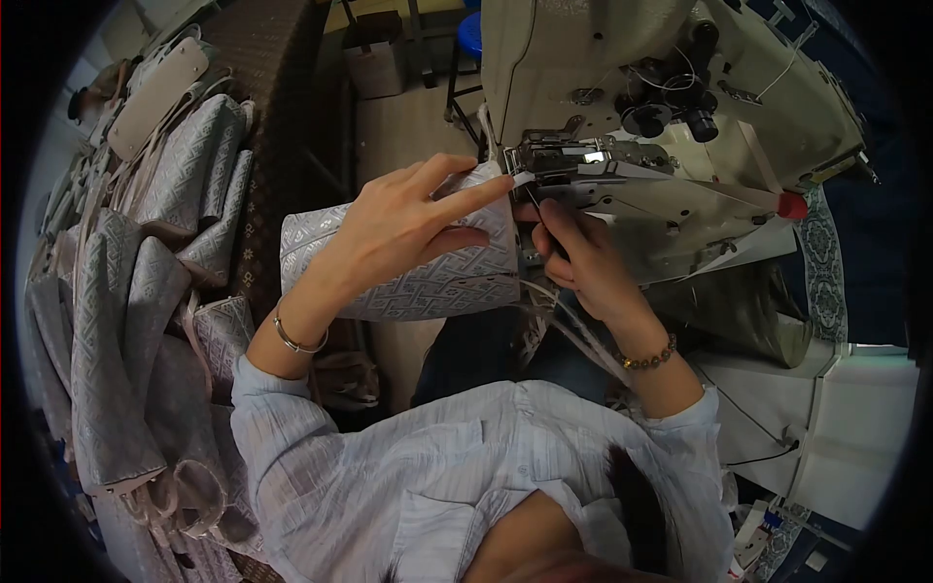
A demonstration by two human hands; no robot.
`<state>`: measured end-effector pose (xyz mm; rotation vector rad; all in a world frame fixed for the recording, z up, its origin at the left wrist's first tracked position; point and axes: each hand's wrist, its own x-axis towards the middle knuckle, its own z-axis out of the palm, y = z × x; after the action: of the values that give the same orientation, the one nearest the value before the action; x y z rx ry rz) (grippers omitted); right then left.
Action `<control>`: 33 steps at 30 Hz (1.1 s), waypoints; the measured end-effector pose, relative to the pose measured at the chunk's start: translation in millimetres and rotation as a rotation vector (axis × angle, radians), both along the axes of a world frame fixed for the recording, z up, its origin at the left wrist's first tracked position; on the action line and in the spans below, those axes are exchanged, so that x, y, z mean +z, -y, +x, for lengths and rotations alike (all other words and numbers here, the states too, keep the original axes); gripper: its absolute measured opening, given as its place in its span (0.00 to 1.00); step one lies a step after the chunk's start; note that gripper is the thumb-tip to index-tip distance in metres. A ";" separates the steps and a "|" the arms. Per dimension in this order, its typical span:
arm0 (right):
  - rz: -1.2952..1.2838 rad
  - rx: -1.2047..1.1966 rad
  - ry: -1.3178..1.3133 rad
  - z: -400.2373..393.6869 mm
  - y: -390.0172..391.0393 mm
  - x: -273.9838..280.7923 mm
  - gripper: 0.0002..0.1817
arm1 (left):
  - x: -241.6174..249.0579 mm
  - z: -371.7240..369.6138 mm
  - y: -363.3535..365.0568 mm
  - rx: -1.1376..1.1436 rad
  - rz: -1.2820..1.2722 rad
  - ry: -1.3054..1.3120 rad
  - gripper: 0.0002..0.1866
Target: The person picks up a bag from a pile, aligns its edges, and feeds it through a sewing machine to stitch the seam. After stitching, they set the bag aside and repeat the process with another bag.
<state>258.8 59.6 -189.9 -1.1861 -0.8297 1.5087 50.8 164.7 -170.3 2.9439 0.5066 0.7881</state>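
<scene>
A silvery-grey patterned fabric bag (403, 287) reaches from the left up to the presser foot area (525, 160) of a cream sewing machine (573, 58). Over its top lies my left hand (398, 219), fingers spread, the index fingertip at the bag's edge beside a small white bit of strip (524, 180). My right hand (583, 253) is closed around a thin dark tool (534, 199), its tip close to that strip; its exact kind is hidden by the fingers. Pale narrow straps (583, 335) trail from the bag below my right hand.
Many similar patterned bags (126, 340) are heaped at the left beside a dark brown patterned cloth (277, 107). A pale tape (700, 185) runs across the machine near a red knob (791, 205). A blue stool (469, 35) stands behind.
</scene>
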 end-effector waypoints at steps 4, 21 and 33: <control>0.004 -0.012 -0.024 -0.3 -3.4 1.2 0.19 | 4.9 1.1 1.3 -0.013 -0.018 -0.019 0.30; 0.058 -0.104 -0.014 -9.6 -9.4 -10.3 0.15 | -1.3 0.5 1.9 -0.016 -0.027 0.019 0.34; 0.532 0.141 0.572 -12.7 1.6 6.7 0.17 | -24.3 -69.3 55.9 0.338 -0.523 0.104 0.39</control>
<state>246.1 58.0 -183.2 -1.1685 -1.6106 0.9501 -18.6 108.8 -194.7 2.3550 1.0373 0.6949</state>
